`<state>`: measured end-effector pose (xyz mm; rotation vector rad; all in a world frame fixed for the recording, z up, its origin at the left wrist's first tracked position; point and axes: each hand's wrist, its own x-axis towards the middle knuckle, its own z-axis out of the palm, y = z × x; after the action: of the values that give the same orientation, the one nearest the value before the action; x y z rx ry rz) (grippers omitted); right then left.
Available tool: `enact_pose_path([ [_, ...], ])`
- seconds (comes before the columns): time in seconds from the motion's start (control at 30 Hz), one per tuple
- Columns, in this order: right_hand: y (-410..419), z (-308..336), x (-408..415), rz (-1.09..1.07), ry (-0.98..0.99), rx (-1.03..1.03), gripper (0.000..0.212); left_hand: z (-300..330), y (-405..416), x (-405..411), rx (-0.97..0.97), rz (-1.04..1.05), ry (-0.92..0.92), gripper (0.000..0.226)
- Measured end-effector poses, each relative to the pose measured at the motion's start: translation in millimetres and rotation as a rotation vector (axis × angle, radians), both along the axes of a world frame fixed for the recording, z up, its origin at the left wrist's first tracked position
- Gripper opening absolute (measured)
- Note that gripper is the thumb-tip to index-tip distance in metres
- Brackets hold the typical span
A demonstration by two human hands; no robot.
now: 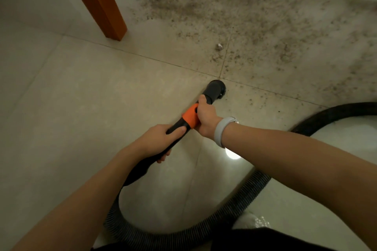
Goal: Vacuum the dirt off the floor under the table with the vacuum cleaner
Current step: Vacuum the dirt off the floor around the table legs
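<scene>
— Head view, looking down: both hands on the vacuum cleaner nozzle (214,92), low over the tiled floor (81,98). Where exactly?

— Round brush tip right at the crossing of the tile seams, at the near edge of the dirt (234,12). Touching the floor or just above: cannot tell.

— And the hands?

— Right hand (206,117) curled round the wand at the orange collar (190,117), thumb laid forward along the black tip. Left hand (158,141) wrapped round the black tube just behind, thumb on top.

— Dirt?

— Spread thick across the far tiles, thinning to scattered specks near the brush. Small pale scrap (218,46) lying among it.

— Anything else?

— Orange wooden table leg (98,0) standing at upper left. Ribbed hose (183,228) looping from the wand toward the viewer and away to the right. Pale wristband (222,131) on the right wrist.
</scene>
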<state>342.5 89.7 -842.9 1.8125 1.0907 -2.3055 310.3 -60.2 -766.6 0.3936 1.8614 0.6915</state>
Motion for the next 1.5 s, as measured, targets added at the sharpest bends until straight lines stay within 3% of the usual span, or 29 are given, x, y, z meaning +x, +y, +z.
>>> enact_pose_path([
  [0.23, 16.4, 8.4, -38.0, 0.053, 0.071, -0.025, 0.036, 2.2, 15.7, -12.8, 0.015, 0.115, 0.091, 0.036],
  [0.53, -10.2, 4.2, -91.0, 0.273, 0.103, -0.066, 0.036, -9.5, -20.4, -23.1, -0.020, 0.249, 0.248, 0.031],
  [0.77, -15.4, 8.4, -141.2, 0.376, 0.112, 0.055, 0.036, -15.5, -25.0, -39.6, -0.168, 0.229, 0.510, 0.038],
  [1.2, 9.2, 10.3, -124.3, 0.120, 0.096, -0.005, 0.039, -10.0, -4.7, -57.9, -0.109, 0.083, 0.423, 0.035],
  [1.4, 17.3, 9.1, -95.3, 0.033, 0.102, -0.021, 0.022, -10.0, 3.5, -46.9, -0.099, -0.008, 0.428, 0.030],
  [1.5, 20.2, 11.0, -81.7, 0.000, 0.085, 0.003, 0.039, -8.1, 9.1, -41.1, -0.085, -0.072, 0.426, 0.031],
])
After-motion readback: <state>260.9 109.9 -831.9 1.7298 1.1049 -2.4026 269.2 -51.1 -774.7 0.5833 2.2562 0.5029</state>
